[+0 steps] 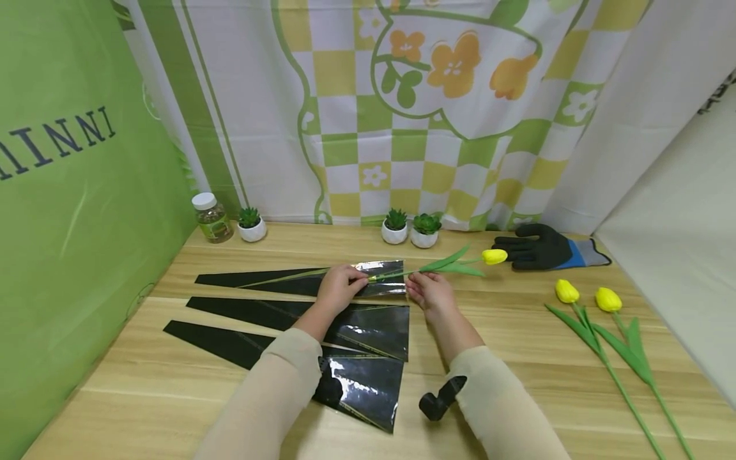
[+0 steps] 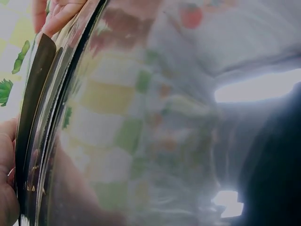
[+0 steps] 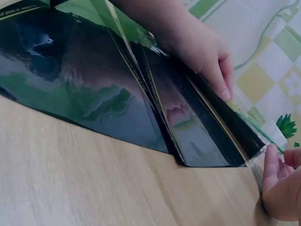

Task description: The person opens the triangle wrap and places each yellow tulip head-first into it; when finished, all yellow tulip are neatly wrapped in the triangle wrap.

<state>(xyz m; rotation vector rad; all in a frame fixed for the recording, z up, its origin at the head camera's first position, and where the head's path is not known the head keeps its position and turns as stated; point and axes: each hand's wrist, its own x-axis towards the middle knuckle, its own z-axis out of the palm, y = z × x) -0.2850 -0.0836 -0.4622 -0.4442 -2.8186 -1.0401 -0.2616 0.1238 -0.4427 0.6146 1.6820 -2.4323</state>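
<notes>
"Wooden table under everything?"

"Yes, with three black wrappers across it, narrow ends toward the left edge."

"And beside those?"

"Two loose tulips lie near the right edge. The third tulip is toward the back edge, its green stem over or inside the far wrapper; I can't tell which."

"Who holds what?"

"The left hand pinches the far wrapper near the stem's end; the right hand pinches the stem at the wrapper's mouth."

"Anything smaller?"

"Three potted plants, standing along the back edge."
</notes>
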